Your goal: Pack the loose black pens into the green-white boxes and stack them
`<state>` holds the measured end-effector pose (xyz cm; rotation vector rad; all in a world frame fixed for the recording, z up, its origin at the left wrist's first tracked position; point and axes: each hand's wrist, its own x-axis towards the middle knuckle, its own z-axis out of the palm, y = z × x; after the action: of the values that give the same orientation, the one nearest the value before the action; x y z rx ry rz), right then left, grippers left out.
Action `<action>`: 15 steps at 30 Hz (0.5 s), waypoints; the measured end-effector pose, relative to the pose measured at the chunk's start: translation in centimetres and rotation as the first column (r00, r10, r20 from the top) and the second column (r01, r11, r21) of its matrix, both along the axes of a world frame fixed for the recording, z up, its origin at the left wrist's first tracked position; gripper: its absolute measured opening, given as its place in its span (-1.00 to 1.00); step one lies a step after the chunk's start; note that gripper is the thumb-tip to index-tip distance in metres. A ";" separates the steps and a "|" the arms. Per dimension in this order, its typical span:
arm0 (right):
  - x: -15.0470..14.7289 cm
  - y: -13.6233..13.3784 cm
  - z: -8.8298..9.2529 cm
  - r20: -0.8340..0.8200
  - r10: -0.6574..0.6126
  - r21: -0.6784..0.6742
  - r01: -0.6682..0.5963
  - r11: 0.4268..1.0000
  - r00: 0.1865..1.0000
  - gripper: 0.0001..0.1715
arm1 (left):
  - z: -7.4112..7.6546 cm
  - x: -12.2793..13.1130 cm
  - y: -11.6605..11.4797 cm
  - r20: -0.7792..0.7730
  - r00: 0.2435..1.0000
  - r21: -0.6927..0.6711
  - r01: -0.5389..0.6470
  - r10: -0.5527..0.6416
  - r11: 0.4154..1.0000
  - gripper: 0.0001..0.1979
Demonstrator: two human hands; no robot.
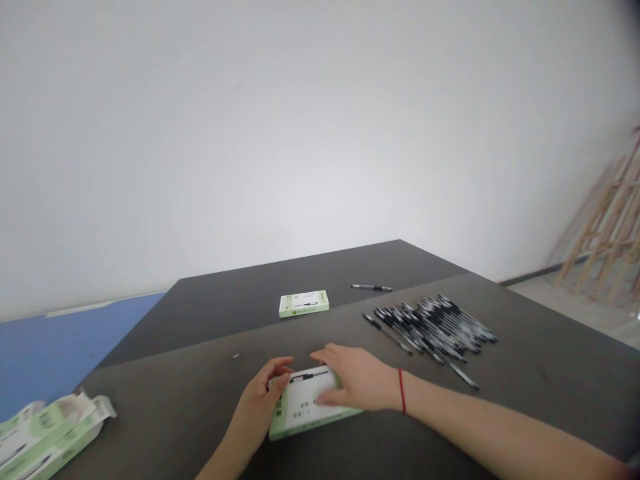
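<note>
A flat green and white pen box point(306, 408) lies on the dark table point(525, 373) right in front of me. My left hand point(263, 399) curls round its left end, thumb on the top edge. My right hand point(356, 383), with a red cord at the wrist, rests palm down on the box's right part, fingers pressed on its top. To the right lies a heap of several black pens point(433, 327).
A second closed green box point(303, 303) lies farther back at the middle, with a single black pen point(371, 288) beyond it. Opened empty boxes point(45, 430) sit at the left table corner. Wooden easels point(607, 223) lean on the wall at far right.
</note>
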<state>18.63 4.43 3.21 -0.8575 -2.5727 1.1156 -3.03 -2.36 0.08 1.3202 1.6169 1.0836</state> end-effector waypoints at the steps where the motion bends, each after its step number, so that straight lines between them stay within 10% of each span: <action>1: -0.1 -0.7 -0.1 0.024 0.013 0.148 -0.017 0.989 1.000 0.00 | -0.4 0.1 0.1 -0.012 1.000 0.009 -0.019 0.019 1.000 -0.63; 5: -0.5 -1.4 -0.8 0.160 0.050 0.513 -0.126 0.849 0.986 0.00 | -1.3 0.1 0.2 -0.085 0.994 0.047 -0.062 0.066 0.997 -0.57; 15: -4.2 11.2 1.9 0.145 -0.101 0.628 -0.013 0.778 0.984 -0.13 | 3.0 -8.8 -1.8 -0.398 0.872 0.240 -0.202 0.285 0.950 -0.52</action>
<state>14.45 15.60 5.11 -0.8461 -2.7540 0.1099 -11.85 -4.16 3.05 1.5961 2.0952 1.1783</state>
